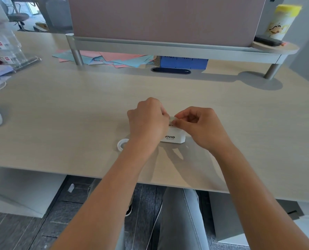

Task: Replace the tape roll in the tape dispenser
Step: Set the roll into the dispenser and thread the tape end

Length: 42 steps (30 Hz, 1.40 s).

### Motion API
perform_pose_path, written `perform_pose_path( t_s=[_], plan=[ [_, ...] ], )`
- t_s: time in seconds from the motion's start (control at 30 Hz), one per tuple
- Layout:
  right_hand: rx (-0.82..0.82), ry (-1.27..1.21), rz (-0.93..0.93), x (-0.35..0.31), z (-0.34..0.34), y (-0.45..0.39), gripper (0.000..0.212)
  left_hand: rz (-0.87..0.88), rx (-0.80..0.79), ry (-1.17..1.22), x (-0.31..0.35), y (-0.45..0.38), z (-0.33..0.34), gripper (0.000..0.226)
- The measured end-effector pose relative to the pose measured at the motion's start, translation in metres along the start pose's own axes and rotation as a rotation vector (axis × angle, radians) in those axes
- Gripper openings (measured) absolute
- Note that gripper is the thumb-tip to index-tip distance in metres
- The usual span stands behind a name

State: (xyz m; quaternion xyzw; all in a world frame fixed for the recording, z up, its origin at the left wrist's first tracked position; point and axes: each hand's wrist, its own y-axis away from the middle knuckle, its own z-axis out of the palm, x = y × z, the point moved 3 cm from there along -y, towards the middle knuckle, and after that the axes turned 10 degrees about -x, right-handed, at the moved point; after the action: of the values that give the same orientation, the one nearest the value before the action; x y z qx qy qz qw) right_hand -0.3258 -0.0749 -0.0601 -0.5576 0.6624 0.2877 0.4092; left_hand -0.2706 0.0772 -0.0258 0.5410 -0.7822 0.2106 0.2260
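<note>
1. Both hands work at the top of the white tape dispenser (173,137): left hand (148,121) curled in a loose fist over its left end, fingers folded under and out of sight; right hand (202,127) pinching with thumb and forefinger at a small pale bit, likely tape, just above the dispenser's top. Pinch is narrow; what the left fingers hold cannot be told.
2. Desk (78,109), pale wood, fills most of the view; its near edge cuts across the forearms, left and right sides run out of frame.
3. Divider panel (164,18), mauve, stands at the back on a grey rail; top cut off.
4. Coloured paper sheets (110,58), pink and blue, lie partly under the rail, only edges showing.
5. Blue box (184,62) sits behind the desk's cable slot, upper part hidden by the rail.
6. Yellow-capped canister (279,22) stands on the small shelf at right, blurred.
7. Dispenser sits mid-desk, mostly covered by both hands; only the lower front with the "VIVID" print is clear.
8. Tape roll (122,144), whitish, lies flat on the desk just left of the left wrist, partly hidden by it.
</note>
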Motion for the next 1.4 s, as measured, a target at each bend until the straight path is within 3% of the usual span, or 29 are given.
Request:
perform_pose_path(
  t_s=[0.3, 0.67, 0.83, 1.13, 1.4],
  plan=[
    [0.034, 0.238, -0.069, -0.012, 0.004, -0.005, 0.011, -0.015, -0.068, 0.030, -0.001, -0.003, -0.002, 0.017],
    [0.020, 0.255, -0.064, -0.011, 0.002, -0.005, 0.014, -0.071, -0.174, 0.140, -0.004, -0.013, -0.005, 0.012],
    [0.002, 0.326, -0.042, -0.017, 0.002, -0.006, 0.015, -0.110, -0.102, 0.036, -0.004, -0.014, -0.006, 0.014],
    [-0.002, 0.497, -0.009, -0.032, 0.011, -0.010, 0.020, -0.125, -0.081, 0.185, -0.017, -0.016, -0.013, 0.010],
    [-0.005, 0.478, -0.031, -0.027, 0.016, -0.007, 0.016, -0.203, -0.126, 0.327, -0.037, -0.023, -0.021, 0.033]
  ],
)
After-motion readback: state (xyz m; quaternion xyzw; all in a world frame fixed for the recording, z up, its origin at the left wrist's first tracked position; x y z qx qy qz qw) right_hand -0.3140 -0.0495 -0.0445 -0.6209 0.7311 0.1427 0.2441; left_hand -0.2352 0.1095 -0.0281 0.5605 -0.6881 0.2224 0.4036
